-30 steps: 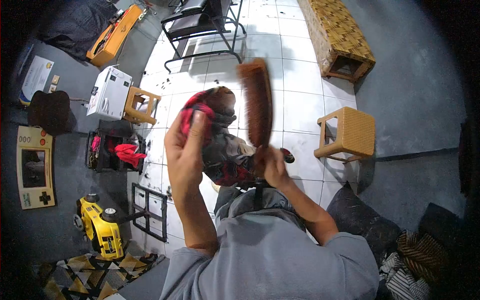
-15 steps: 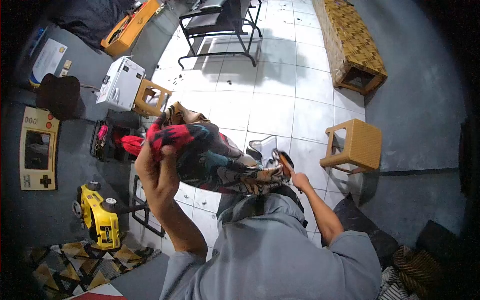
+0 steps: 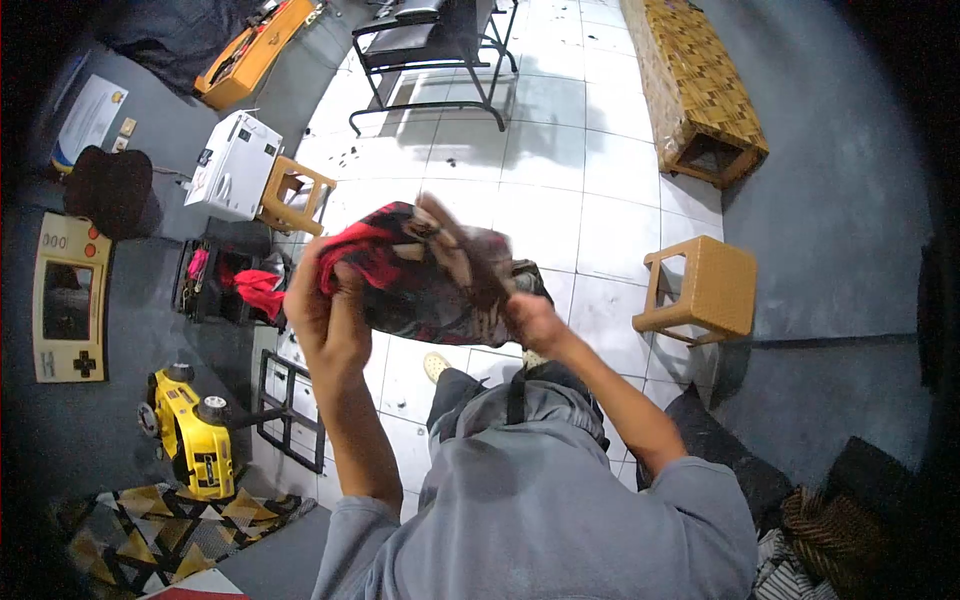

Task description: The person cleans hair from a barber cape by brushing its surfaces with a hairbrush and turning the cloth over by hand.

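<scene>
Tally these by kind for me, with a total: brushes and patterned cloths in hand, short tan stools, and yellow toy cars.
Brushes: 1, the brush in the right hand
Cloths: 1, the patterned cloth in the left hand
Stools: 2, the right-side stool and the left-side stool
Toy cars: 1, the yellow toy car
Total: 5

The left hand (image 3: 332, 318) grips a patterned cloth (image 3: 400, 295); the right hand (image 3: 536, 325) holds a brush (image 3: 470, 250) over it.

Passing room over floor tiles (image 3: 605, 235) between cloth (image 3: 400, 275) and tan stool (image 3: 725, 290); black chair (image 3: 425, 45) ahead, white box (image 3: 237, 165) left
</scene>
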{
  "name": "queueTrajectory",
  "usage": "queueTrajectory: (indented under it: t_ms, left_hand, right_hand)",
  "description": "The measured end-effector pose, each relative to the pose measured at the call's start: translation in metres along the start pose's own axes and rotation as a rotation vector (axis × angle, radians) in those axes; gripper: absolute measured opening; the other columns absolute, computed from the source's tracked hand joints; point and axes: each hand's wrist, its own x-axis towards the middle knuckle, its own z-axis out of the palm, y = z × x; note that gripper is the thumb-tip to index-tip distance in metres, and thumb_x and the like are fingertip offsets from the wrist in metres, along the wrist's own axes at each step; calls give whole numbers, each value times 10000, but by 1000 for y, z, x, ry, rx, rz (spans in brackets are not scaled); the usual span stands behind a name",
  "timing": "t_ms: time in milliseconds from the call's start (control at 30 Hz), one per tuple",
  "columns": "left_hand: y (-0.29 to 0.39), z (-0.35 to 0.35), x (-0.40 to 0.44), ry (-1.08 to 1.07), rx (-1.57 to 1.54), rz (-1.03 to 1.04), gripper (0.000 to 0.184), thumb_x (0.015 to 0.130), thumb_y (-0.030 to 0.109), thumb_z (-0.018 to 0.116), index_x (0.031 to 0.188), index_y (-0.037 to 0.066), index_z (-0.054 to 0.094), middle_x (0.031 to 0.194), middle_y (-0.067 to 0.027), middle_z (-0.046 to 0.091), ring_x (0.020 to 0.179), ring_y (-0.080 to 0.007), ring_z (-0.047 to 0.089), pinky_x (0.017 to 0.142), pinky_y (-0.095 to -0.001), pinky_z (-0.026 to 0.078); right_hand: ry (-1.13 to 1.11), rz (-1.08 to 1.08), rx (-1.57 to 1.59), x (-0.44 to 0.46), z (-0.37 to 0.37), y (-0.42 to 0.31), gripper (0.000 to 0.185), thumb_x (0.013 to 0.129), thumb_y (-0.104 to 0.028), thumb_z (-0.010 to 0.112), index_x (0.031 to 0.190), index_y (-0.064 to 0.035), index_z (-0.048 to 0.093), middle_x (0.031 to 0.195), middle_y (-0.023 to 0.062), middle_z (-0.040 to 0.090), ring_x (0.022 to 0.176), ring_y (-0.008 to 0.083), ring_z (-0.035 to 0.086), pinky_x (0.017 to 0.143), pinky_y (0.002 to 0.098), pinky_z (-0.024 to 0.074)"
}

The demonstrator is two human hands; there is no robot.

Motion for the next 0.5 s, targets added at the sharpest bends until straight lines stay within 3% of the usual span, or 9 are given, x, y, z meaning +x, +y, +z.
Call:
queueTrajectory:
  t_ms: [33, 67, 100, 133, 233, 267, 333, 400, 500]
  left_hand:
    - [4, -5, 4, 52, 45, 27, 210, 899, 151, 490, 975, -40, 535, 868, -51, 546, 795, -105, 500, 725, -212, 383]
    - [-2, -14, 10, 158, 25, 62, 210, 913, 155, 466, 1003, -26, 522, 891, -60, 556, 811, -118, 531, 740, -230, 421]
    - [3, -17, 14, 218, -169, -12, 211, 917, 160, 456, 1018, -16, 511, 912, -67, 563, 817, -125, 547, 743, -244, 446]
    - [9, -20, 17, 274, -364, -87, 212, 922, 166, 446, 1034, -6, 500, 933, -75, 569, 823, -133, 563, 745, -259, 470]
    - [-2, -37, 19, 296, -315, -74, 213, 926, 175, 432, 1048, 8, 484, 971, -86, 579, 820, -135, 578, 731, -273, 494]
    - [-3, -39, 21, 318, -313, -94, 213, 927, 175, 431, 1048, 7, 483, 973, -88, 579, 812, -132, 576, 725, -268, 491]
    - [-12, -37, 27, -76, -465, -20, 181, 909, 158, 466, 1005, 5, 464, 814, -92, 548, 699, -105, 530, 603, -217, 462]
    - [-11, -29, 29, -222, -265, 21, 142, 890, 121, 479, 961, -1, 467, 745, -81, 528, 622, -91, 506, 530, -199, 426]
    - [-15, -23, 27, -471, -299, -16, 95, 850, 69, 508, 849, -26, 512, 710, -87, 534, 536, -94, 485, 492, -197, 397]
  right_hand:
    - [-69, 215, -74, -6, 1, -11, 268, 909, -235, 393, 955, 1, 511, 782, 216, 534, 697, 335, 540, 642, 364, 426]
    - [-52, 207, -151, -24, 10, 30, 297, 914, -266, 374, 1002, -18, 511, 812, 217, 560, 728, 367, 559, 649, 395, 448]
    - [-96, 169, -466, -50, 13, 93, 289, 916, -238, 346, 1041, -43, 519, 857, 215, 584, 777, 386, 573, 667, 430, 472]
    - [-291, 392, -710, -72, 5, 116, 303, 910, -206, 335, 1105, -47, 503, 889, 215, 594, 812, 385, 581, 687, 446, 484]
    - [-394, 798, -803, -154, -12, 232, 494, 913, -389, 303, 873, 8, 595, 801, 262, 589, 820, 405, 577, 719, 451, 450]
    - [-326, 842, -743, -147, -14, 221, 505, 909, -398, 311, 861, 18, 594, 780, 254, 593, 802, 404, 581, 710, 451, 450]
    - [-190, 935, -614, -141, -28, 182, 530, 901, -414, 326, 837, 40, 592, 739, 237, 602, 766, 402, 589, 692, 452, 449]
    - [64, 755, -444, -108, -35, 140, 546, 896, -447, 348, 682, 8, 561, 571, 147, 572, 540, 305, 573, 515, 392, 439]
    - [170, 634, 262, -33, -48, 26, 481, 902, -466, 355, 642, -76, 463, 486, 3, 426, 371, 120, 387, 346, 273, 304]
